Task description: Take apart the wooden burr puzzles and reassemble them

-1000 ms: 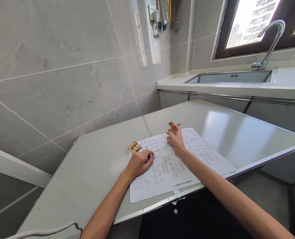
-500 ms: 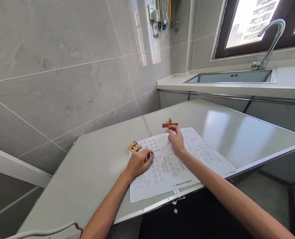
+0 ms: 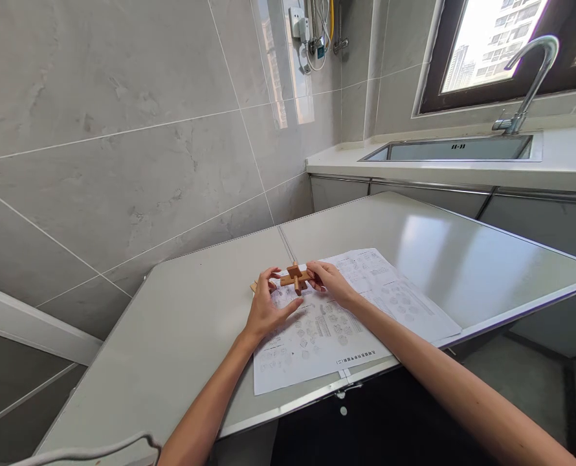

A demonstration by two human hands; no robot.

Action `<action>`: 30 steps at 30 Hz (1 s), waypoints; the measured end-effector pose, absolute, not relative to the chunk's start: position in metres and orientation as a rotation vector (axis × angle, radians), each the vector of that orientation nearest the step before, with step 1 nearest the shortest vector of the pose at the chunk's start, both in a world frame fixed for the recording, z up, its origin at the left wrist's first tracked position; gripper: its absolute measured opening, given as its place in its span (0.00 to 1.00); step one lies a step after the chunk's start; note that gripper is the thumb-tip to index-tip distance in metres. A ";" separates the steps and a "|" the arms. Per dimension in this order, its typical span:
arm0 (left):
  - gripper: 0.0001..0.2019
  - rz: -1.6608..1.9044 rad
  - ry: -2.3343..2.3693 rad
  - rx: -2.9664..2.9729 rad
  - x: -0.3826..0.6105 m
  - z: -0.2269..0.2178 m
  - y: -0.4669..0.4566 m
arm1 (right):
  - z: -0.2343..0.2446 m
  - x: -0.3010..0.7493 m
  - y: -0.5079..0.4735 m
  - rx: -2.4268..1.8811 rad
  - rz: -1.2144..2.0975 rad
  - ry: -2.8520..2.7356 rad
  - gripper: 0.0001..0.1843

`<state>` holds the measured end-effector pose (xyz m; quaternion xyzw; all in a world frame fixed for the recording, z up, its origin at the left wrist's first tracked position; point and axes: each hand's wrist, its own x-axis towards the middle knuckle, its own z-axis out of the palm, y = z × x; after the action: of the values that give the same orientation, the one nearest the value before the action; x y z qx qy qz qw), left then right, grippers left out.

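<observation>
A reddish-brown wooden interlocking puzzle (image 3: 294, 278), cross-shaped with arms sticking out, is held over the paper by my right hand (image 3: 331, 282), whose fingers pinch its right arm. My left hand (image 3: 267, 310) is spread beside the puzzle's left end, thumb and fingers apart; I see no clear grip. Behind the left fingers a lighter wooden puzzle (image 3: 254, 286) lies at the sheet's left corner, mostly hidden. Under both hands is a large white sheet (image 3: 360, 323) printed with small diagrams and text.
The pale folding table (image 3: 191, 323) has a seam down its middle and a metal-edged front. A tiled wall (image 3: 147, 162) borders its far left side. Beyond the far right side stand a counter with a sink (image 3: 448, 150) and a tap (image 3: 535, 84).
My right hand has brought the reddish-brown puzzle from beyond the sheet's far edge left and nearer. My left hand has opened and moved up beside it, covering much of the lighter puzzle.
</observation>
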<state>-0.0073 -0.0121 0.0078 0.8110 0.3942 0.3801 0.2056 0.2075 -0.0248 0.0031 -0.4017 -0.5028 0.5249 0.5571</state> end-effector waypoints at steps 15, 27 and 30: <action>0.39 0.948 1.064 2.168 -0.008 0.003 -0.008 | -0.002 0.205 -0.024 -0.945 1.363 -1.331 0.22; 0.41 0.975 1.087 2.221 -0.008 0.003 -0.007 | -0.003 0.204 -0.027 -1.022 1.298 -1.394 0.18; 0.41 0.966 1.089 2.232 -0.008 0.004 -0.009 | -0.002 0.204 -0.028 -1.012 1.315 -1.384 0.19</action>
<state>-0.0082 -0.0088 0.0037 0.8139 0.3971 0.3522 0.2364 0.2041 -0.0275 -0.0016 -0.4130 -0.5649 0.5370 0.4710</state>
